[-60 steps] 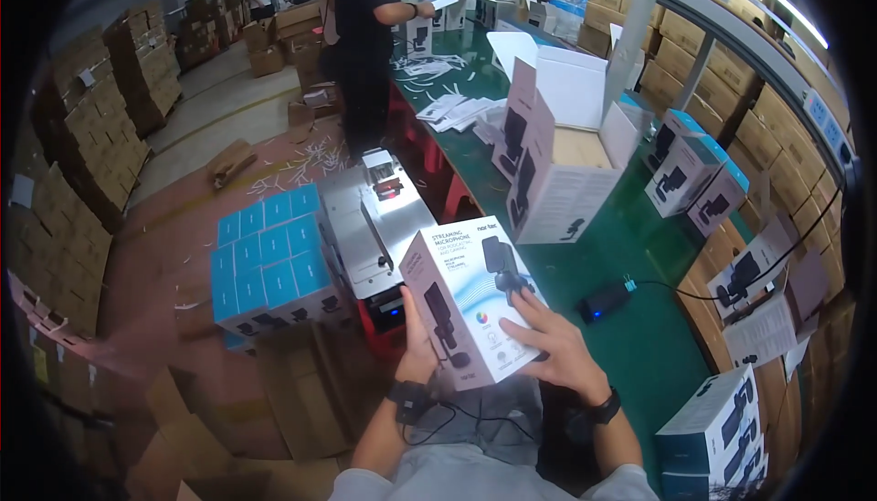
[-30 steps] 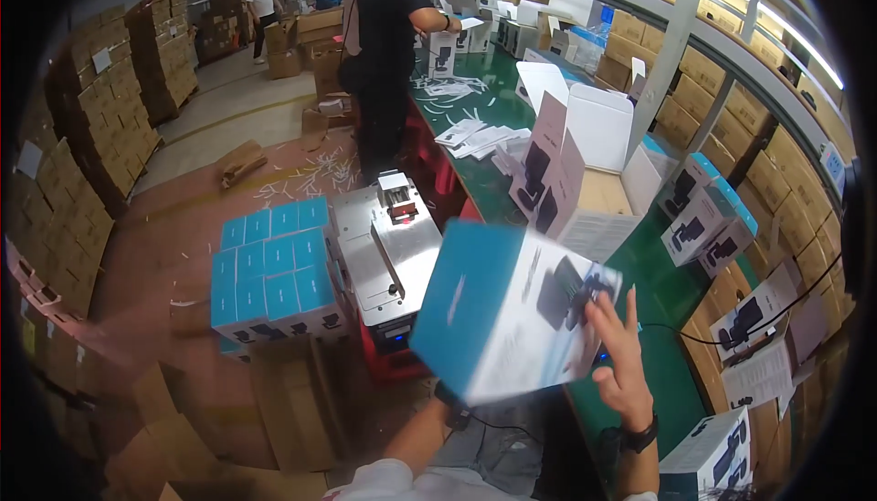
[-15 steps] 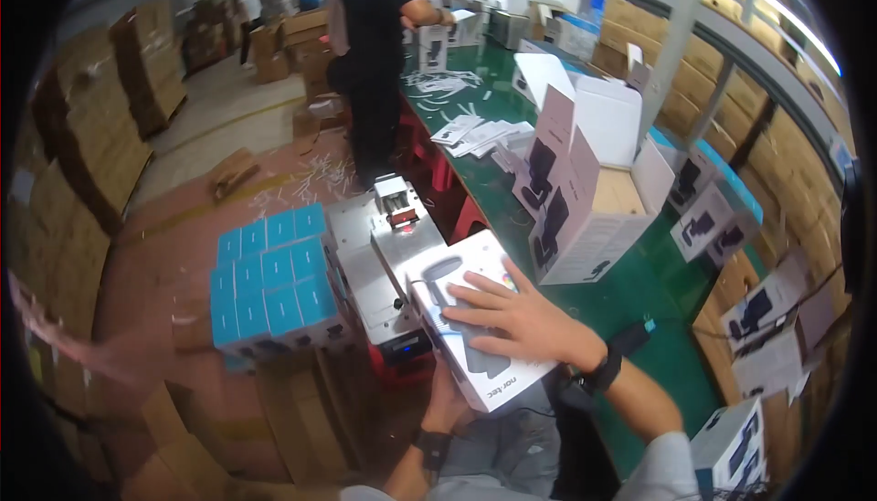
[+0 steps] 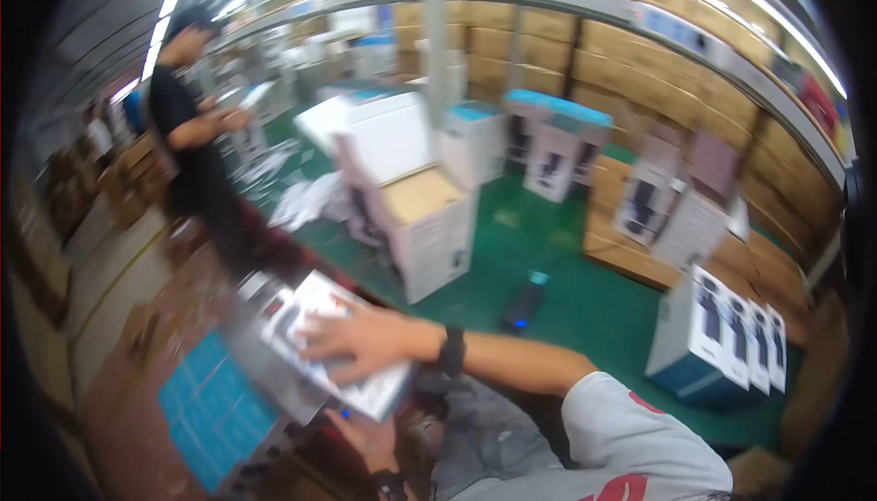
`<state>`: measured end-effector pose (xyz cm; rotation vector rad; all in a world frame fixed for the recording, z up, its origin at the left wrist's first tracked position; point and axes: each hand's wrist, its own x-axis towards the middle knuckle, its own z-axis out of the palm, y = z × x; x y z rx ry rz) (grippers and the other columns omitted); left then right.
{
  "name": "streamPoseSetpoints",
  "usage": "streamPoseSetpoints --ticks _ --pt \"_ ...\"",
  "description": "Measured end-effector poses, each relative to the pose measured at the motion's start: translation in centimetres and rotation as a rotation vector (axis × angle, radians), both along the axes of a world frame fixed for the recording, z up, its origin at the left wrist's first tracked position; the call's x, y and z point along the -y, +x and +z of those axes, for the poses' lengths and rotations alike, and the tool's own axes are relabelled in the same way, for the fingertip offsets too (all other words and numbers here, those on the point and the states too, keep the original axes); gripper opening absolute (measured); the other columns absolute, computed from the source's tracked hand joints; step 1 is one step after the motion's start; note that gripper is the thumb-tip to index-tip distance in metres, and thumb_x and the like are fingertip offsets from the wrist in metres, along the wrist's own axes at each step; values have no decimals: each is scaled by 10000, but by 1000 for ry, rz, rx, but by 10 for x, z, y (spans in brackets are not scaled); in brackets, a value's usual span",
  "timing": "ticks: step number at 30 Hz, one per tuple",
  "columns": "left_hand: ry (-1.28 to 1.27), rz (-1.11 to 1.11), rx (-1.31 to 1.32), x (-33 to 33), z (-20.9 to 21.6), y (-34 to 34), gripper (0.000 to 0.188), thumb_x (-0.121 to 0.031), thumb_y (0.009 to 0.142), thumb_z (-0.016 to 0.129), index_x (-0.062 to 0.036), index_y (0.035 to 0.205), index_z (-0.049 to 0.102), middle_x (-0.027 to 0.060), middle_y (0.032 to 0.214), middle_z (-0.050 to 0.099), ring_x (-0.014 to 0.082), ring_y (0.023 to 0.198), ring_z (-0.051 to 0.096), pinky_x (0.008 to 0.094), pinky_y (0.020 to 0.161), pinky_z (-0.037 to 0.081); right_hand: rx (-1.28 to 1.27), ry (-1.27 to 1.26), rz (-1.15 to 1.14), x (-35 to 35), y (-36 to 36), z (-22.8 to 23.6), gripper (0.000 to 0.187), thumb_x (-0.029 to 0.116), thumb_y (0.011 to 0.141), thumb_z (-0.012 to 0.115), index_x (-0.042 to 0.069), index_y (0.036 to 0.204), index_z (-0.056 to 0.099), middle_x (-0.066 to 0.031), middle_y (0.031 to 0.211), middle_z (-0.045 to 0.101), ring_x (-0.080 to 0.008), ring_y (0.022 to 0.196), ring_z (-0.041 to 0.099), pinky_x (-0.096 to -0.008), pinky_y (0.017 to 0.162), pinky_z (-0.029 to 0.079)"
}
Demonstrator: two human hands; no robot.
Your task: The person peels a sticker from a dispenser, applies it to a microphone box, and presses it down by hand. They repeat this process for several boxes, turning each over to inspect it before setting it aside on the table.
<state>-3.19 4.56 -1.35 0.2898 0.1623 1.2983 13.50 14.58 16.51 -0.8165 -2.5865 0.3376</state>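
A white printed product box (image 4: 388, 391), blurred by motion, lies tilted over the metal sealing machine (image 4: 274, 369). My right hand (image 4: 361, 341) rests flat on its upper face, fingers spread. At the box's near lower edge, my left hand (image 4: 370, 439) holds it from below; its fingers are partly hidden. Left of the machine sits a block of several blue-topped boxes (image 4: 215, 410). Both wrists wear black bands.
On the green table (image 4: 585, 273) stand a large open box (image 4: 429, 236), several blue-topped boxes (image 4: 553, 149) and a dark handheld device (image 4: 523, 305). A row of boxes (image 4: 703, 337) stands near right. A co-worker (image 4: 196, 145) stands at far left, hands raised over the table.
The view has swung right, showing more of the table's right end. The white box stays between my hands, my right hand still flat on it.
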Motion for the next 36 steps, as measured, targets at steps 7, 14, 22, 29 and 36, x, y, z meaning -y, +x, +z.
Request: streamPoseSetpoints --ticks 7,14,22,29,36 --pt "296 -139 -470 114 85 63 942 -667 1016 529 -36 1655 247 175 1645 389 315 1510 403 521 1254 307 -443 152 -497 252 87 -24 758 451 943 671 115 1595 479 -147 1719 321 -341 1615 234 -639 1285 29" --pt "736 -774 -520 94 89 223 981 -721 1056 361 -9 1686 118 140 1704 277 270 1571 259 413 1277 232 -1213 59 -1190 345 201 -26 681 184 1024 564 -11 1634 331 -177 1735 258 -263 1617 202 -387 1305 126" --pt "1109 -909 -728 124 99 386 743 -491 1156 281 -1 1684 103 181 1764 108 293 1630 85 373 1313 68 -608 320 -1048 392 215 35 646 193 958 680 9 1547 489 -236 1673 357 -372 1583 295 -488 1270 258" --pt "1296 -1489 -470 33 109 472 715 -505 1122 445 -37 1650 328 153 1706 330 278 1589 277 411 1273 274 -513 243 -958 380 221 -129 423 204 930 751 74 1324 671 -205 1496 543 -402 1351 532 -548 1153 398" --pt "1257 715 -1195 -185 196 631 381 -320 932 774 -15 1121 645 90 1126 600 192 929 552 386 786 471 -588 -197 -1308 380 233 -110 209 75 1035 640 -14 1220 680 -183 1427 598 -342 1365 543 -458 1112 455"
